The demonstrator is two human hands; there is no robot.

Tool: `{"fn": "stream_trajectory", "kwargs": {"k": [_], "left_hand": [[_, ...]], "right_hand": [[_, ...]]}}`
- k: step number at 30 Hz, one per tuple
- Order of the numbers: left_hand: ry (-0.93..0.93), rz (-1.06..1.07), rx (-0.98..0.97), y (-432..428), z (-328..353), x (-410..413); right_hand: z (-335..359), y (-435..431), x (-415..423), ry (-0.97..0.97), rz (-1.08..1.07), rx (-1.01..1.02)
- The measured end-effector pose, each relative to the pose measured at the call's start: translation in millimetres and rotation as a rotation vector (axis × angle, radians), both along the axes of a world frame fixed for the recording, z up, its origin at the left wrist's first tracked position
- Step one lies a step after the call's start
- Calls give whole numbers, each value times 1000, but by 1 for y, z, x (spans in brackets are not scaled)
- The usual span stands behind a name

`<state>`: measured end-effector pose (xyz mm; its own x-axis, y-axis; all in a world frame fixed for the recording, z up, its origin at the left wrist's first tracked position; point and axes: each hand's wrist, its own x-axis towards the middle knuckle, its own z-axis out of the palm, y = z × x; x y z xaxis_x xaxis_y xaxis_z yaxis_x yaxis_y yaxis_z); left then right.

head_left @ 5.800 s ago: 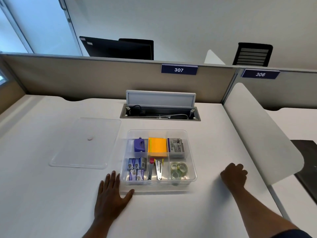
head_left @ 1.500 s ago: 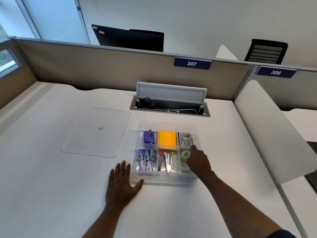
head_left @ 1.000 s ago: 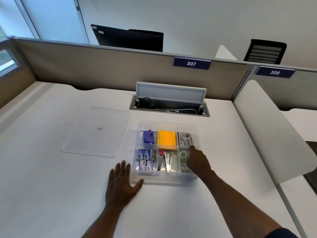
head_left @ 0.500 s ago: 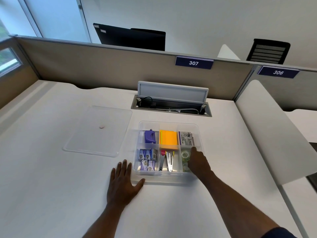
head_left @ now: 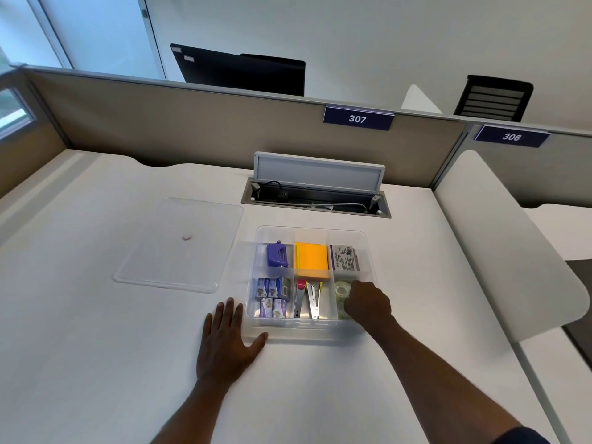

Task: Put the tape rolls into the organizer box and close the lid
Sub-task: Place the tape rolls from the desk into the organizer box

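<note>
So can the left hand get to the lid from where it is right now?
Probably yes. The left hand lies flat on the desk by the organizer box, and the lid lies flat to its far left with bare desk between.

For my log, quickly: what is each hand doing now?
Left hand: open, flat on the desk.
Right hand: inside the organizer box at the tape rolls; grip cannot be told.

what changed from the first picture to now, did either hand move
The right hand left the desk right of the organizer box and reached into its near-right compartment, onto the tape rolls; whether it grips one is unclear. The left hand stayed flat by the box, and the lid stayed off on the left.
</note>
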<state>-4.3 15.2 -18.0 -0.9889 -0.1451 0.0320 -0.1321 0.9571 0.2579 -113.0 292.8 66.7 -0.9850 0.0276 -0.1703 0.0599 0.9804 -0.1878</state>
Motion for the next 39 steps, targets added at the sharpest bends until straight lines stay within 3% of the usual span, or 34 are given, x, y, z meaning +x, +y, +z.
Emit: {"fn": "stream_trajectory", "kwargs": {"k": [4,11,16,20,25,28,32,39], "left_hand": [[-4,-2,-1,0,0,0],[-20,1,2,-1,-2,-1],[-15,-2,6,-1,-3,-1],[-4,-1,4,-1,-1,0],[2,-2,6,0,0,0],[4,-4,8,0,1,1],[2,-7,11,0,2,1],[14,-8,25,1,3,1]], "right_hand": [[0,0,2,23,-2,1],[3,-2,-1,-108,-74,-97],[7,-4,-5,-165,-157,-270],[10,-1,-6,-245,-204,-520],[8,2,-6,-266,-203,-614],[5,1,-6,-225,-175,-551],[2,2,-2,-43,-50,-263],[-1,-1,-3,-7,25,-194]]}}
